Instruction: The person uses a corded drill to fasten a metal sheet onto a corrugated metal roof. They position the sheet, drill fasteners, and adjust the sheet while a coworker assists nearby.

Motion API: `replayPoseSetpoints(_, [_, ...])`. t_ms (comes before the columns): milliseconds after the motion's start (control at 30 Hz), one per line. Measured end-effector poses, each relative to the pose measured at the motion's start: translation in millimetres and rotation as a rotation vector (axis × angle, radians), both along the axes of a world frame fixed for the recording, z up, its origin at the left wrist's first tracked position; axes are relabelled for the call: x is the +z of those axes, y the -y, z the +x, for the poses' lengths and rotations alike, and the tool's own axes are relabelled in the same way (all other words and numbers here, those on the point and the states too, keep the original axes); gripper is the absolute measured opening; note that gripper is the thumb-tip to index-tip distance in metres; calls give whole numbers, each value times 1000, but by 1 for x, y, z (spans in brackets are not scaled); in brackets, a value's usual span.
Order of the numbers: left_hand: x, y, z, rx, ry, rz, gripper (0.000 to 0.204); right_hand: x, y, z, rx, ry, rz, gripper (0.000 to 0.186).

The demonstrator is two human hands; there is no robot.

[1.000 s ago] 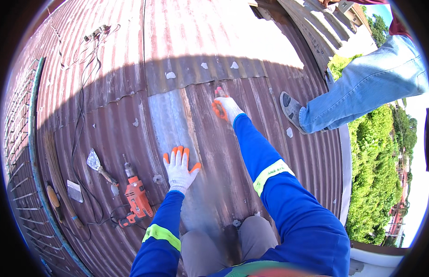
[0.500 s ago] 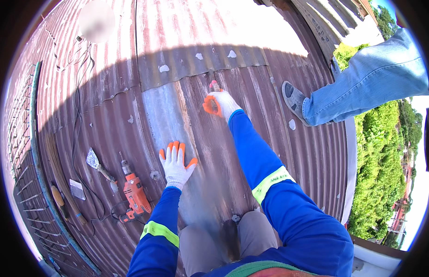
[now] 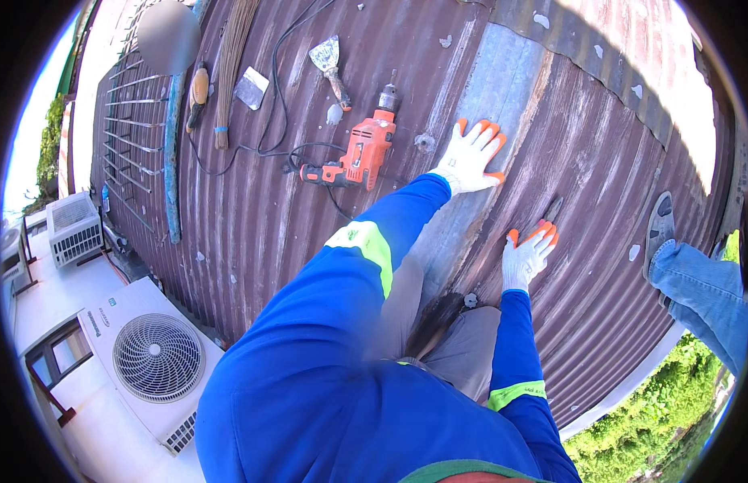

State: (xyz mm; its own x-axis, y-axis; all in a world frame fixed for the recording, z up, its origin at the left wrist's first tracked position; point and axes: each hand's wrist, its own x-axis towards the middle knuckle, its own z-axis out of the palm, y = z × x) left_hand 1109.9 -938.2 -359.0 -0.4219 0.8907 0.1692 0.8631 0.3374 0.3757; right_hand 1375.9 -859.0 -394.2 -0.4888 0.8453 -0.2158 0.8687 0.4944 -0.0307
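My left hand (image 3: 469,157), in a white glove with orange fingertips, lies flat with fingers spread on a grey metal strip (image 3: 496,76) of the corrugated roof. To its right and nearer me, my right hand (image 3: 528,253), gloved alike, presses low on the brown roof sheet (image 3: 599,153). Its fingers close over a small dark-tipped tool (image 3: 555,209) that juts out past the fingertips; the gloved fingers hide most of it. An orange power drill (image 3: 366,150) rests on the roof left of my left hand, its chuck pointing away from me.
Beyond the drill lie a scraper (image 3: 329,64), a silvery flat piece (image 3: 251,88), a stick broom (image 3: 233,56) and a wooden-handled tool (image 3: 198,95). A cord (image 3: 273,121) winds among them. Metal grating (image 3: 173,161) and an air-conditioner unit (image 3: 152,362) are left. Another person's leg (image 3: 696,282) stands right.
The view has swung left and down, bringing the air-conditioner units in. My right hand has come nearer me along the roof with the small tool. My left hand stays spread on the strip.
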Motion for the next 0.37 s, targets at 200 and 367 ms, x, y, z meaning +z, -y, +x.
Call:
replayPoseSetpoints(200, [28,119,-20,702,-174,-90,102,-4,-3,0,27,14,35,95])
replayPoseSetpoints(367, [33,82,-65,650,261,-221,112,14,-5,1,27,-53,-45,97])
